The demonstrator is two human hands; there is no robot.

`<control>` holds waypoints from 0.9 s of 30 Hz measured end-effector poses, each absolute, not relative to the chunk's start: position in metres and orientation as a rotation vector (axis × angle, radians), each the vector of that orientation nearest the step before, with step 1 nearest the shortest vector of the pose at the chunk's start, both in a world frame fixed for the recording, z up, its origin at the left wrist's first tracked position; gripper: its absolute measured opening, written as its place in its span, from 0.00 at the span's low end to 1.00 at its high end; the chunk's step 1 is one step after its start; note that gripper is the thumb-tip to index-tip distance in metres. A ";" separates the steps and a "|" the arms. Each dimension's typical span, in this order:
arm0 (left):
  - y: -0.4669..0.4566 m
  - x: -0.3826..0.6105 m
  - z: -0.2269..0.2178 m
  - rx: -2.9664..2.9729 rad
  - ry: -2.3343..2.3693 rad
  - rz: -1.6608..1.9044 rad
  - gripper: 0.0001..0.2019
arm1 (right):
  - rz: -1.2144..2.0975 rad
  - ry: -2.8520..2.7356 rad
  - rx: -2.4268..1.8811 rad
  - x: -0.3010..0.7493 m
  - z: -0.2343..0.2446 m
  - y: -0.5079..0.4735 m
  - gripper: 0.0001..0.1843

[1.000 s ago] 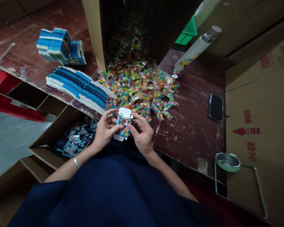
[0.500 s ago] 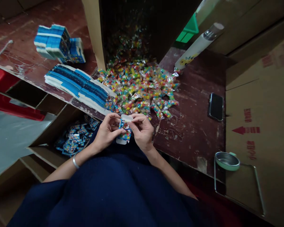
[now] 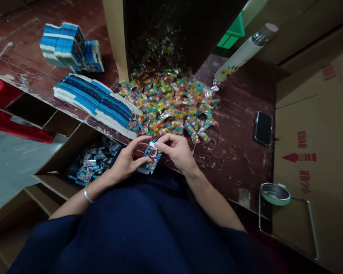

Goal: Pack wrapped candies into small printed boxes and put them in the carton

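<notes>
My left hand [image 3: 129, 156] holds a small blue printed carton [image 3: 151, 155] between thumb and fingers, gripping it by its left side. At the carton's upper end, my right hand [image 3: 175, 150] has its thumb and forefinger closed on the top edge. The top white flap no longer sticks up, while a pale flap shows at the lower end. Just beyond my hands lies a heap of clear sachets of colourful candy [image 3: 171, 102]. A long row of flattened blue cartons [image 3: 94, 102] stretches to the left of that heap.
Banded carton stacks [image 3: 64, 43] stand at the back left. Below the table edge, an open cardboard box [image 3: 53, 186] contains many small blue cartons [image 3: 91, 161]. On the right are a white bottle [image 3: 240, 57], a phone [image 3: 263, 128], a metal-lined cup [image 3: 275, 193] and a large carton [image 3: 311, 114].
The carton's upper flap has been folded down, with my right hand now at the top edge. The carton has tilted, and the view has shifted slightly.
</notes>
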State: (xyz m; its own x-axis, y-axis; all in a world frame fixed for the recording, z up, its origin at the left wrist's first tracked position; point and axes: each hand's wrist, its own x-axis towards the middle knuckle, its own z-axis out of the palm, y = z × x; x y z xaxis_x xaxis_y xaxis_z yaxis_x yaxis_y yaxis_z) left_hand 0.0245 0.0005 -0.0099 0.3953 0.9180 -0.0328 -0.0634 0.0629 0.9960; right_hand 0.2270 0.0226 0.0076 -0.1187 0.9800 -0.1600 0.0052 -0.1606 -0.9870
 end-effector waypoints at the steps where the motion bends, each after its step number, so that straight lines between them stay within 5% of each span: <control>1: 0.001 0.025 -0.009 1.285 0.873 0.903 0.29 | 1.417 -1.215 -1.266 0.227 0.008 0.024 0.19; 7: 0.002 0.024 -0.012 1.236 0.858 0.903 0.30 | 1.382 -1.246 -1.260 0.226 0.002 0.024 0.20; 15: -0.011 0.030 -0.017 1.088 0.911 0.881 0.24 | 0.901 -1.608 -1.084 0.226 -0.004 -0.004 0.11; 27: -0.025 0.026 -0.036 0.973 0.890 0.767 0.24 | 1.170 -1.508 -1.213 0.230 -0.020 -0.030 0.09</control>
State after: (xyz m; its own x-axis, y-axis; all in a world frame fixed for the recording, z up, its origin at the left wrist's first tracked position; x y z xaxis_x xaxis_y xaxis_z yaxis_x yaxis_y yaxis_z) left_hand 0.0256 -0.0250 -0.0355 0.4335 0.8577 -0.2767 -0.1470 0.3702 0.9173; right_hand 0.2296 -0.0300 -0.0199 -0.1661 0.9843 0.0594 0.1868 0.0905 -0.9782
